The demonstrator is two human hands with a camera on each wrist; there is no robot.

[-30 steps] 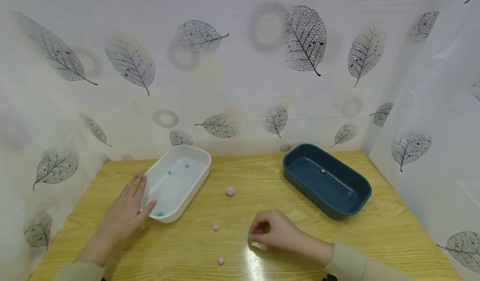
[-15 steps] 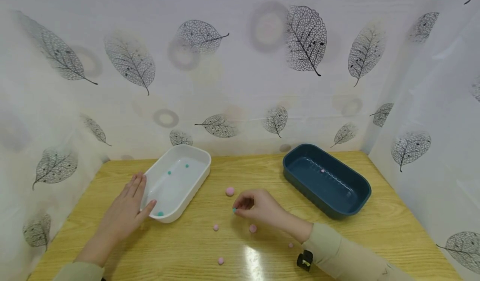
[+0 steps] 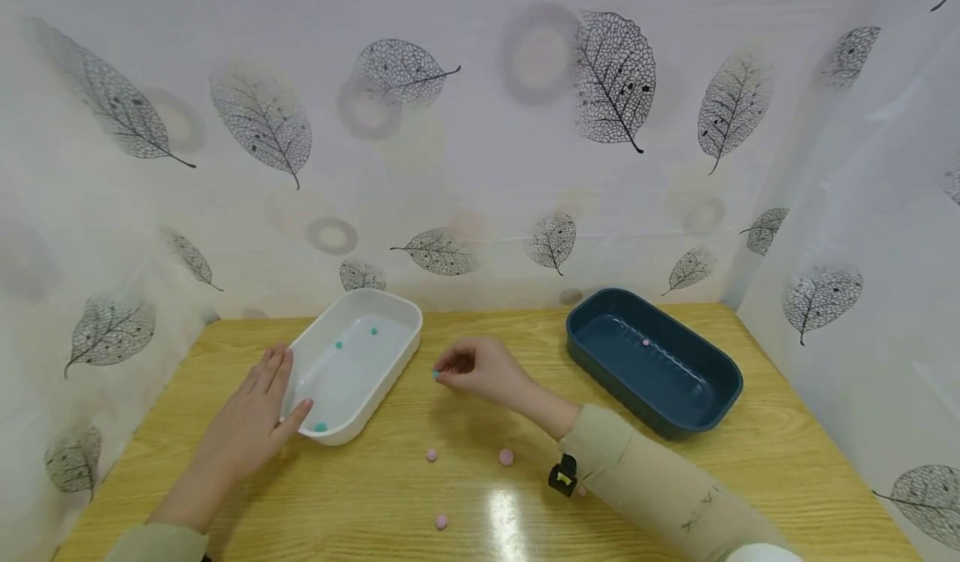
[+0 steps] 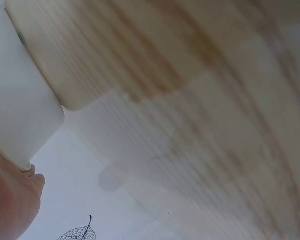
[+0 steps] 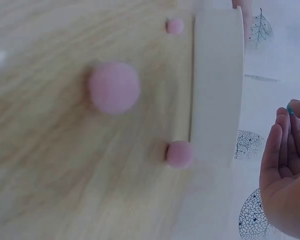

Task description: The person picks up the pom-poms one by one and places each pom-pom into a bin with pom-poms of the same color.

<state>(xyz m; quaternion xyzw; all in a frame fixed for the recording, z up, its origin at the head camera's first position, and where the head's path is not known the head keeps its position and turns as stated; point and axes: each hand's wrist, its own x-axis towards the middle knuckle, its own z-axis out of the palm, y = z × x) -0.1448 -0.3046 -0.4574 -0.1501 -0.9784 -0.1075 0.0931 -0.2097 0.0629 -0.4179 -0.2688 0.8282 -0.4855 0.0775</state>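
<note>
Fingertips of the right hand [image 3: 483, 368] pinch a tiny teal ball [image 3: 436, 375] above the table [image 3: 375, 504], part of it showing past the thumb. Something so small would probably slip under a hard squeeze, so a light, even pinch suits it, with the spare fingers clear. Just left of the pinch sits the white tray [image 3: 348, 383], three teal dots [image 3: 339, 345] on its floor. Along its far side from those fingertips rests the left hand [image 3: 258, 416], fingers straight and close together, thumb spread; gentle pressure there should brace it without tipping. Nearer the person than the pinch lie pink balls [image 3: 431, 455]. Well to its right, the dark blue tray [image 3: 660, 378] holds one pink bead [image 3: 646, 342].
</note>
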